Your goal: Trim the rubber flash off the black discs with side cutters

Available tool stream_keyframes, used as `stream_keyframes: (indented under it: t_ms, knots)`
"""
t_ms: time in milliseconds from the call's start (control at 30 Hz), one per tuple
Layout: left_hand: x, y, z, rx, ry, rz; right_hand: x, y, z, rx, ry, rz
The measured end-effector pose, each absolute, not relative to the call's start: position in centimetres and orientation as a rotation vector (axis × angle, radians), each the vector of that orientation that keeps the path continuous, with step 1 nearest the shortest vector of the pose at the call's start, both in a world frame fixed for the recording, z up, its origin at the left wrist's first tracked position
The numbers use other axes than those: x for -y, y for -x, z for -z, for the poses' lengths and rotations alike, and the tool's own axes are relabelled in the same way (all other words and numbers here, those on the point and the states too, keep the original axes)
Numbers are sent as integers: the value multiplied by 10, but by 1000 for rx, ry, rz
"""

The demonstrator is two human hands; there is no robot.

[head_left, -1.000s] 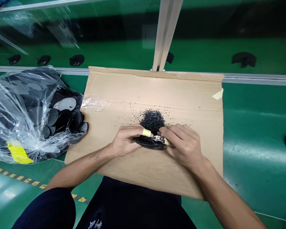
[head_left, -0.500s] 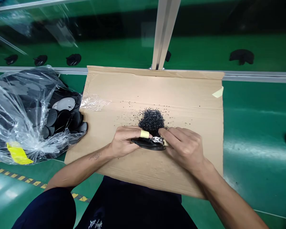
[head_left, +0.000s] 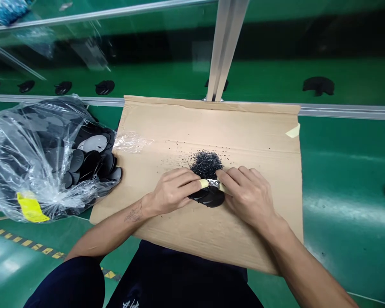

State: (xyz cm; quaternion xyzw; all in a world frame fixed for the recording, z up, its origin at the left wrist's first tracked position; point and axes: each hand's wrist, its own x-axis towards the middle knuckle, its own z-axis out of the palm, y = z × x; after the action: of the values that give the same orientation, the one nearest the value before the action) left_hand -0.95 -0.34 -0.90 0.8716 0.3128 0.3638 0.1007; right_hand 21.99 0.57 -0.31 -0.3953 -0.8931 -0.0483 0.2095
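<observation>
My left hand (head_left: 173, 188), with pale yellow tape round a digit, is closed on a round black plastic part (head_left: 212, 198). The part is tilted, its smooth disc face partly showing below my fingers. In my right hand (head_left: 250, 194) is a pair of small silver nippers (head_left: 214, 183), mostly covered by the fingers. Their metal head with rivets lies against the upper edge of the part; the cutting tips are hidden. Just beyond both hands is a heap of tiny black trimmings (head_left: 207, 164) on a cardboard sheet (head_left: 244, 132).
A clear plastic bag (head_left: 32, 145) full of black discs stands left of the cardboard, with a yellow label (head_left: 32, 207). A metal post (head_left: 226, 47) rises at the far edge. More black parts (head_left: 105, 87) lie beyond the metal rail (head_left: 346, 111).
My left hand has turned the black part so more of its disc face shows, and its fingers have shifted nearer the nippers. The whole view has shifted slightly.
</observation>
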Motion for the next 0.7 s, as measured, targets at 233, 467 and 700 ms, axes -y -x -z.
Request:
stream_keyframes:
  t_ms: [233,467,700]
  knots:
    - [2,7,12,-1062,-2321,-1172,-7,-221,-2,2166,1028,-553]
    - [-9,9,-1,-897,-2011,-1068,-10,-218,-6,2101,801,-502]
    - [-39,24,-31,-758,-1910,-478,-11,-221,-2,2142,654,-140]
